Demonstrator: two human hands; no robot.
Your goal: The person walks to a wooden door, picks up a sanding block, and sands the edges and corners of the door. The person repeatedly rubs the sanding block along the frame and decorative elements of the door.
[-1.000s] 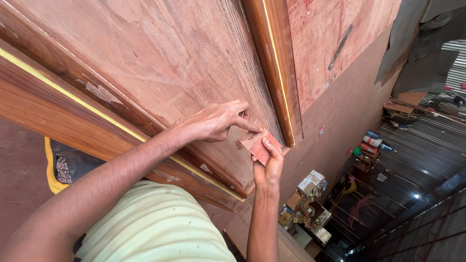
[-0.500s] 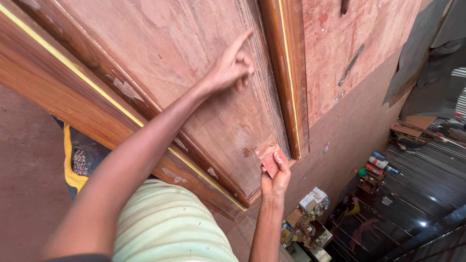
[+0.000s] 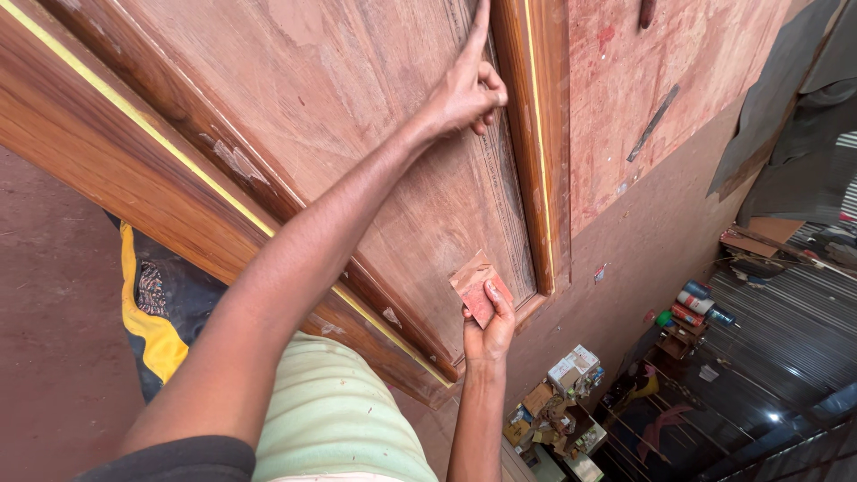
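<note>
A large reddish-brown wooden door panel (image 3: 357, 134) with grooved moulding fills the upper view. My left hand (image 3: 466, 89) reaches up along it, index finger stretched out on the groove beside the raised vertical frame strip (image 3: 534, 134), the other fingers curled and holding nothing. Lower down, my right hand (image 3: 489, 332) presses a small folded piece of reddish sandpaper (image 3: 478, 284) against the panel near its corner.
A darker door frame with a thin yellow line (image 3: 134, 125) crosses the left side. A dusty red wall (image 3: 661, 98) lies to the right. Shelves with boxes and cans (image 3: 571, 384) and a metal shutter (image 3: 777, 330) appear at the lower right.
My left hand has slid further along the panel groove, away from the right hand, now pointing with one finger. The right hand stays at the panel corner with the sandpaper.
</note>
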